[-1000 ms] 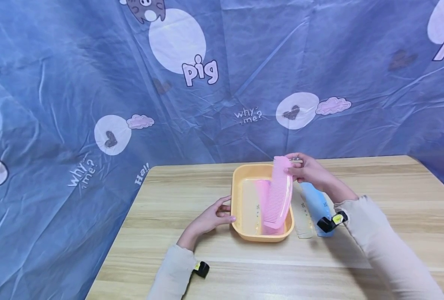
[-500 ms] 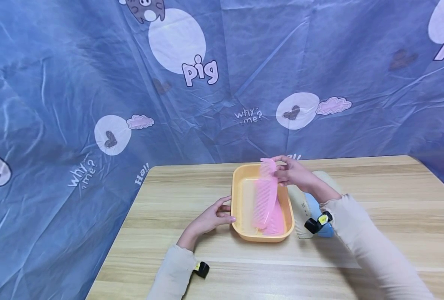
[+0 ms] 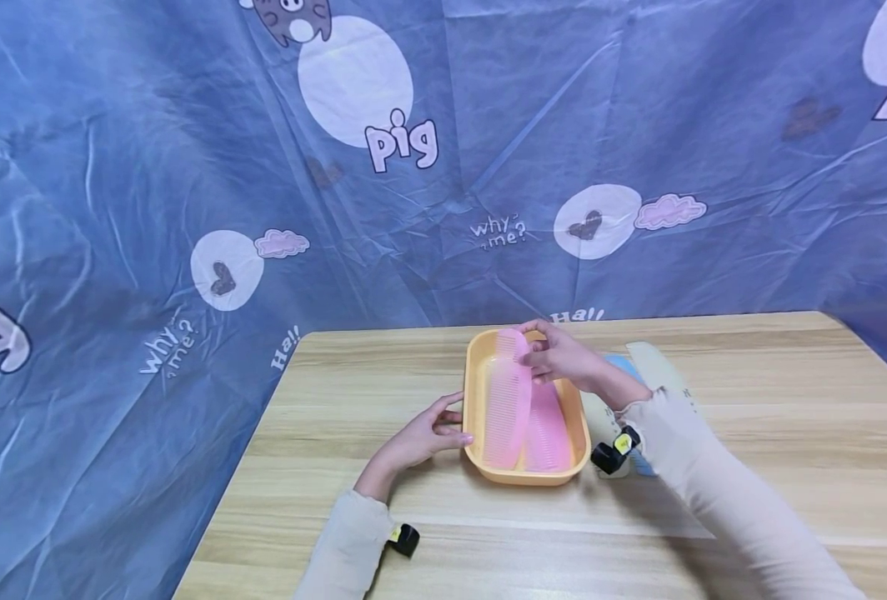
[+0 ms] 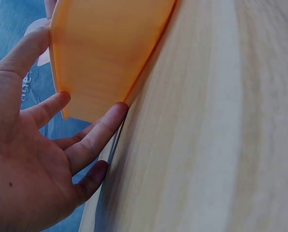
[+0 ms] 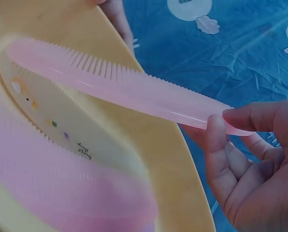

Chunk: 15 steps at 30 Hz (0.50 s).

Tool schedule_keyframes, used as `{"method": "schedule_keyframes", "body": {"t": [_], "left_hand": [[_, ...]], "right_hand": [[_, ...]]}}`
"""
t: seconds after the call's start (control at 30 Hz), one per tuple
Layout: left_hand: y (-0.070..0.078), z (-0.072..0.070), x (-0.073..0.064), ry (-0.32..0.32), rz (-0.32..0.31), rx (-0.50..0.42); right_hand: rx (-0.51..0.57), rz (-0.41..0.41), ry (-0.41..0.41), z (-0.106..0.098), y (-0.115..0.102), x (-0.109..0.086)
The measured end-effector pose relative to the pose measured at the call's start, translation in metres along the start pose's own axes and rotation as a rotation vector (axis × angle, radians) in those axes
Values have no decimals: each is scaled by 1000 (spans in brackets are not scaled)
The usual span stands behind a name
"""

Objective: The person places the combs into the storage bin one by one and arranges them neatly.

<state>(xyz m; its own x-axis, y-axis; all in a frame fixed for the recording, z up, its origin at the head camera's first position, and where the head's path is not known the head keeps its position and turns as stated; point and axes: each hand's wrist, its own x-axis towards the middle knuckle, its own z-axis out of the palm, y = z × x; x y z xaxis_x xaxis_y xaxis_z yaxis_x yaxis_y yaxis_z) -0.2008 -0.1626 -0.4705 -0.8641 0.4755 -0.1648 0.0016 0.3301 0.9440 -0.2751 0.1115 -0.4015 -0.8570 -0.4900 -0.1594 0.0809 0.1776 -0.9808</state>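
Note:
Between thumb and fingers, my right hand (image 3: 563, 358) pinches one end of a pink comb (image 3: 507, 400). This comb slants over the left half of a yellow-orange plastic tray (image 3: 526, 477), its far end low inside. Under it in the right wrist view lies a cream comb (image 5: 62, 116) with small printed pictures. A second pink comb (image 5: 76, 198) lies beside that one on the tray's floor. My left hand (image 3: 421, 433) holds the tray's left side, thumb hooked over the rim and fingertips against the outer wall (image 4: 105, 48); the thumb's tip is hidden in the left wrist view.
Right of the tray, partly behind the right forearm, lie a cream comb (image 3: 597, 412), a blue comb (image 3: 623, 364) and another cream comb (image 3: 657, 364). A wooden table (image 3: 353, 367) carries everything; a blue printed cloth (image 3: 443, 275) hangs behind its far edge.
My right hand has carried the pink comb leftward and lower, from the tray's right side to its left half, uncovering the other pink comb. The left hand has stayed at the tray.

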Motion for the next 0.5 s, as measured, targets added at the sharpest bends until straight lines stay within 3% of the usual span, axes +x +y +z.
{"method": "schedule_keyframes", "body": {"t": [0.5], "left_hand": [[1,1,0,-2,-12,22]], "right_hand": [[-296,-59,7,3,0,12]]}}
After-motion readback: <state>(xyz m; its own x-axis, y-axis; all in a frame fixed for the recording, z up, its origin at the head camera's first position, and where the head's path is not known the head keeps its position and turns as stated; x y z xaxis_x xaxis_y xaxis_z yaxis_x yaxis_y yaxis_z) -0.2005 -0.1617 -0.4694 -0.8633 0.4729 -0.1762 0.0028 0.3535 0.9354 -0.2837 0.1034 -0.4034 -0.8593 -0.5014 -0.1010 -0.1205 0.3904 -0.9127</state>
